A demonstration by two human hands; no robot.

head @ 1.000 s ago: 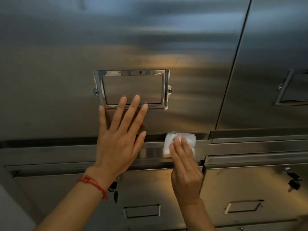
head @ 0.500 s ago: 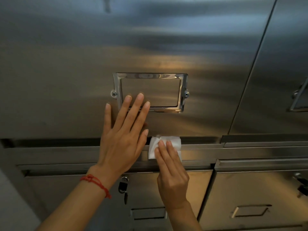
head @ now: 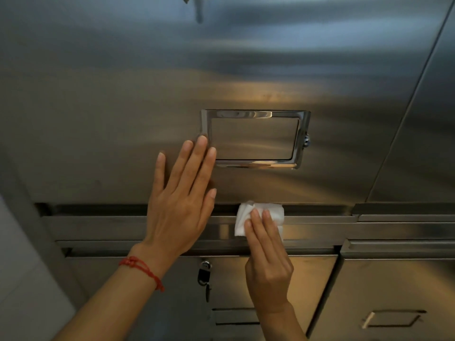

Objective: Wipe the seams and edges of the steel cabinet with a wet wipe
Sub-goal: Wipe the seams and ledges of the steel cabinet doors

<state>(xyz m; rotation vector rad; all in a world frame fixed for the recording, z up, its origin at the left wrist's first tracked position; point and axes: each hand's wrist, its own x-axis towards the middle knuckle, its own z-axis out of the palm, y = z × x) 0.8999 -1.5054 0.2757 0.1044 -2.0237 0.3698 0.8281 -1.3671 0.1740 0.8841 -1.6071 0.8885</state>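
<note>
A steel cabinet (head: 123, 107) fills the view, with a large upper door and drawers below. A horizontal seam and rail (head: 98, 225) run between them. My right hand (head: 267, 264) presses a folded white wet wipe (head: 275, 212) flat against this rail, fingers extended over the wipe, just below the door's bottom edge. My left hand (head: 179, 205) lies flat and spread on the upper door, left of the wipe, fingertips touching the lower left corner of a chrome label frame (head: 254, 139). A red cord bracelet (head: 142, 269) circles the left wrist.
A vertical seam (head: 403, 114) separates the door from a neighbouring door on the right. Keys (head: 204, 279) hang from a lock in the drawer under my hands. Recessed drawer pulls (head: 391, 318) sit lower down. A pale wall (head: 22, 279) borders the cabinet's left edge.
My right hand and the wipe have slid left along the rail, towards my left hand. The view has shifted left, so the label frame now sits further right in view.
</note>
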